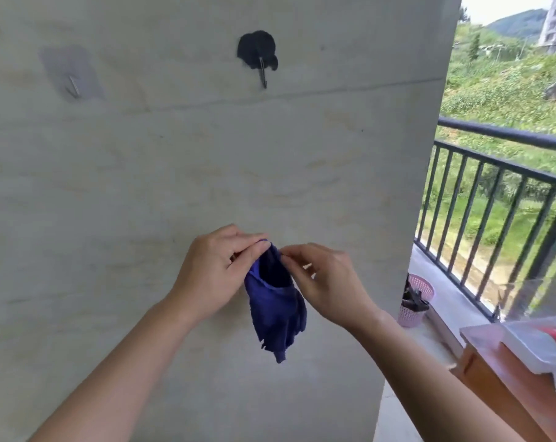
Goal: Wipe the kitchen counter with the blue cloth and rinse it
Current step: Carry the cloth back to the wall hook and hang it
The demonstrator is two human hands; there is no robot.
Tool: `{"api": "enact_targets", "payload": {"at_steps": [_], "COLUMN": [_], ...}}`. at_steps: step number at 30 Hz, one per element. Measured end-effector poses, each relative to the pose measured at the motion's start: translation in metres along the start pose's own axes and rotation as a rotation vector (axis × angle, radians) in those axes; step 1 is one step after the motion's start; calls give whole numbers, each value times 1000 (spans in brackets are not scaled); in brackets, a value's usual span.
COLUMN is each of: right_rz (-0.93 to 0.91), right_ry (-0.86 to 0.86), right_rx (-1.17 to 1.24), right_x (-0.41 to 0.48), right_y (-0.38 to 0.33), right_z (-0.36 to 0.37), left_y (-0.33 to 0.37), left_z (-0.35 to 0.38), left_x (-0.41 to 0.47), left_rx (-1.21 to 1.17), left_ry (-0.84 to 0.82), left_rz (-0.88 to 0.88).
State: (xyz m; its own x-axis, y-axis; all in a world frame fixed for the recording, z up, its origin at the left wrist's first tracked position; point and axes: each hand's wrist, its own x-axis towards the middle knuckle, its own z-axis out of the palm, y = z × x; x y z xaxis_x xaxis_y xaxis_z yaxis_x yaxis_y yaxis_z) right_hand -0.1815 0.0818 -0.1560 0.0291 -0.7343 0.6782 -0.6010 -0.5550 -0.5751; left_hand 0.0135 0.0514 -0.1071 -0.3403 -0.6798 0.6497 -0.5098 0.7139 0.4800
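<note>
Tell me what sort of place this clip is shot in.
Probably a home balcony: a black metal railing opens onto a green hillside, and a wall hook is stuck above the blue cloth.

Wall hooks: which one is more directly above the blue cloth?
The hook on the black pad, almost straight above the blue cloth; the clear-pad hook sits far to the left.

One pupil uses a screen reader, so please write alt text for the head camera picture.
The left hand and right hand pinch the top of a blue cloth that hangs before a pale wall, below a black hook and a clear hook. At right stand a railing, a pink basket and a table.
</note>
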Motion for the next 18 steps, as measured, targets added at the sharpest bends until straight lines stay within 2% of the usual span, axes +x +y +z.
{"api": "enact_targets", "payload": {"at_steps": [6, 8, 10, 12, 15, 18], "right_rz": [42, 27, -2, 8, 120, 159], "right_ry": [268, 188, 106, 115, 175, 136], "right_rx": [-88, -46, -113, -190, -180, -219], "right_x": [30, 31, 32, 36, 39, 39], "right_y": [-4, -18, -28, -30, -32, -34], "right_z": [8, 15, 27, 39, 46, 42], "left_y": [-34, -40, -44, -47, -50, -53], "left_z": [-19, -22, -24, -27, -34, -39], "left_x": [26, 30, 34, 38, 43, 46], "left_rx": [-155, -167, -140, -125, -125, -108], "left_ry": [-21, -36, -62, -73, -57, -69], "left_rz": [-38, -20, 16, 57, 113, 140]}}
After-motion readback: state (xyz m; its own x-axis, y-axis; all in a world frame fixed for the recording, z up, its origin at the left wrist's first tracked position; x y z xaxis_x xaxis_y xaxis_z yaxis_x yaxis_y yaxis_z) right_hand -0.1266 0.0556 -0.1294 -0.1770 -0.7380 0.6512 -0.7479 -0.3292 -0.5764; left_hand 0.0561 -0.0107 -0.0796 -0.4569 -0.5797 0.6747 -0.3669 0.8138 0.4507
